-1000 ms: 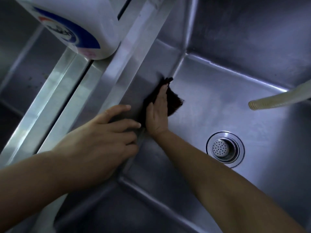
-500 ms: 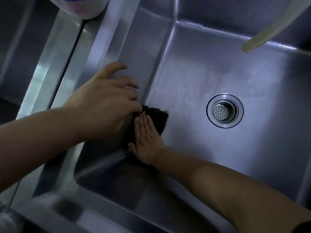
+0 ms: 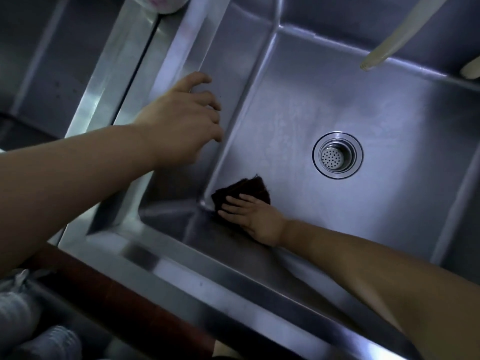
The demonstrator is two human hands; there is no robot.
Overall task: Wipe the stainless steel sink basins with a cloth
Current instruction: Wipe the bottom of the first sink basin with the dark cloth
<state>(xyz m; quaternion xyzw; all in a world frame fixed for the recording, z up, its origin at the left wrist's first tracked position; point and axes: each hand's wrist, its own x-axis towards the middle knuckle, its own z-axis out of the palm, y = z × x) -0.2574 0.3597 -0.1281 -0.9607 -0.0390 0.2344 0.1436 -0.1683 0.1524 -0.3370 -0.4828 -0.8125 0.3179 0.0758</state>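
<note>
Dark cloth (image 3: 244, 190) flat on the basin (image 3: 324, 100) floor at the near-left corner, about 8 o'clock from the drain strainer (image 3: 337, 155). Right hand (image 3: 250, 214) presses it down, fingers straight and together, nothing gripped. Left hand (image 3: 185, 120) at 10 o'clock from the cloth, over the divider rim (image 3: 192, 29), fingers loosely spread, holding nothing; hose end (image 3: 381, 54) hangs at 2 o'clock.

Two hands: a left hand (image 3: 181, 118) and a right hand (image 3: 253, 216). One cloth (image 3: 246, 188). Two basins: one (image 3: 324, 100) with one drain (image 3: 337, 155), another (image 3: 52, 61) beside it. Two hose ends (image 3: 384, 51).
</note>
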